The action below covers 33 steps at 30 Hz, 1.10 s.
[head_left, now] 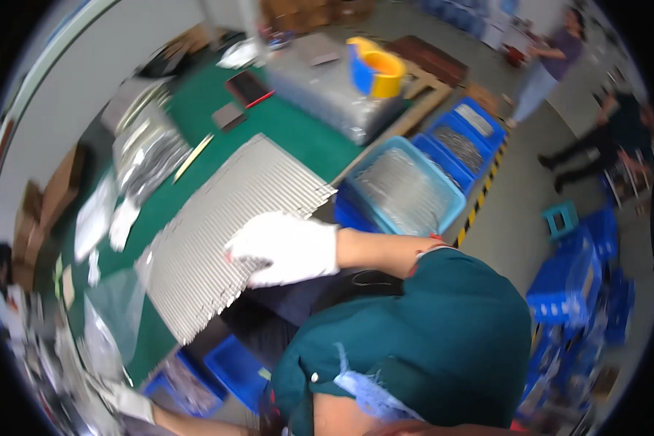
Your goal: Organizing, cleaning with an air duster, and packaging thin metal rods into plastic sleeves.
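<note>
A broad row of thin silver-grey metal rods [211,211] lies side by side on the green table mat [298,120]. My right hand [287,247], in a white glove, rests over the near right part of the rods, thumb apart from the fingers. It grips nothing that I can see. At the lower left, my left hand [127,402], also white-gloved, reaches to the table edge by a clear plastic bag [105,345]. Its fingers are blurred, and whether they hold the bag cannot be made out.
A light-blue tub [454,207] of clear-wrapped parts and blue bins [479,120] stand right of the table. A red-edged phone [249,89], a yellow tape roll [385,73] on a wrapped block, and plastic-wrapped bundles [149,156] lie farther back. Two people [556,62] are beyond.
</note>
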Motion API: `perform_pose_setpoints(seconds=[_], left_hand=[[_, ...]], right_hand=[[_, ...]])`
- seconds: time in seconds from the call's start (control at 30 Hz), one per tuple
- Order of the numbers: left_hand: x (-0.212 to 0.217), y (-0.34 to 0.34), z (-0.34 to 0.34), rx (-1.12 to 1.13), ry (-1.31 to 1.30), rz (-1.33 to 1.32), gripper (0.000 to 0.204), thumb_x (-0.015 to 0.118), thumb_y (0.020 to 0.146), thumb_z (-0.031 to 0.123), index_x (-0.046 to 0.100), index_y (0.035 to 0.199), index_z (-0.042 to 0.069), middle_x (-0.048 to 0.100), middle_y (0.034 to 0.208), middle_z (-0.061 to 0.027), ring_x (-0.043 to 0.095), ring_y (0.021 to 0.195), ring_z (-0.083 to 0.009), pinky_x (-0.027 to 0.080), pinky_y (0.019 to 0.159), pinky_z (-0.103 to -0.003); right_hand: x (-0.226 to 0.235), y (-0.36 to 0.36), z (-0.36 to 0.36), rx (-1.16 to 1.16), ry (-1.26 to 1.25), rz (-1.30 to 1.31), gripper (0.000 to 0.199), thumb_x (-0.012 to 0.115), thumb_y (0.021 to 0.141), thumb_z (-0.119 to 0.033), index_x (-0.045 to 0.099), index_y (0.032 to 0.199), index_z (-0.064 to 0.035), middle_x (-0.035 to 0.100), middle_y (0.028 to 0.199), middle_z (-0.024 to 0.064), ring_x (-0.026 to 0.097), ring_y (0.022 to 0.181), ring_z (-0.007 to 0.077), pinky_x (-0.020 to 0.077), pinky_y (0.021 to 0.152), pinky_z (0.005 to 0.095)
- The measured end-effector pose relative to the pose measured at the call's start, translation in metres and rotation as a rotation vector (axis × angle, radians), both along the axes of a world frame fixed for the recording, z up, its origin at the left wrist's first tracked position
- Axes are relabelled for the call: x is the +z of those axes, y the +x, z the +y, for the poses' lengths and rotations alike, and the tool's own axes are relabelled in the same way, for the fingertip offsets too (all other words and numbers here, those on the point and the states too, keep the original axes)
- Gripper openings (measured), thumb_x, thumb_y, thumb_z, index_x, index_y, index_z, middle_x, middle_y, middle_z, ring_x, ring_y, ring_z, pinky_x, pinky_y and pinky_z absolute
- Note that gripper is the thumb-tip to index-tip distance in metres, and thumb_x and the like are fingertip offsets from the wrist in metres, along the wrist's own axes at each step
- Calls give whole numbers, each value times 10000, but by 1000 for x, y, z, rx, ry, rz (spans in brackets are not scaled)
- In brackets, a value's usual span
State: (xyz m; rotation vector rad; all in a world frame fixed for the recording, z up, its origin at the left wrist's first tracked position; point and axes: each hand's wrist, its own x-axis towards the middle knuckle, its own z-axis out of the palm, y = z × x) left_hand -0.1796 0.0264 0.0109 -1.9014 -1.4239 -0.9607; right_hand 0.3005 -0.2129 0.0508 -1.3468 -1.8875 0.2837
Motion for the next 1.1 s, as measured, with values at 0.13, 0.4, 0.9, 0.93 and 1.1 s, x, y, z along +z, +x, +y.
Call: perform_pose_setpoints(seconds=[0.13, 0.4, 0.9, 0.93, 1.1], left_hand=[[16, -104, 23, 205, -133, -455, 468, 447, 971, 361, 491, 1335, 70, 559, 1270, -179, 576, 1092, -285, 412, 977, -342], [74, 45, -55, -2, 394, -696, 473, 427, 922, 60, 395, 1392, 16, 417, 1415, -188, 427, 1273, -303, 320, 1085, -394], [-42, 15, -56, 627, -588, -494, 877, 666, 738, 571, 368, 1422, 111, 306, 1456, -257, 318, 1348, -369, 330, 1074, -410], [-30, 23, -62, 588, -638, -421, 930, 685, 712, 589, 349, 1431, 104, 291, 1454, -275, 301, 1356, -377, 317, 1082, -412], [-2, 26, -92, -33, -422, -520, 771, 642, 875, 390, 272, 1454, 40, 282, 1480, -232, 283, 1372, -307, 253, 1113, -381]], right_hand=[[0, 13, 1, -75, -181, -68, 430, 656, 802, -275, 588, 1160, -47, 612, 1167, 141, 566, 1103, 317, 438, 956, 387], [1, 40, -8, -295, -113, 59, 356, 674, 787, -115, 618, 1131, -42, 630, 1175, 115, 597, 1088, 269, 457, 936, 330], [-9, 74, -22, -419, -174, 146, 327, 640, 843, -63, 605, 1166, -19, 622, 1195, 95, 577, 1121, 215, 418, 980, 316], [-12, 80, -24, -415, -162, 170, 328, 634, 849, -61, 604, 1173, -18, 618, 1207, 89, 575, 1119, 204, 415, 982, 315], [-9, 100, -27, -482, -197, 256, 326, 594, 887, -86, 589, 1202, 0, 607, 1232, 90, 550, 1143, 176, 384, 1008, 294]])
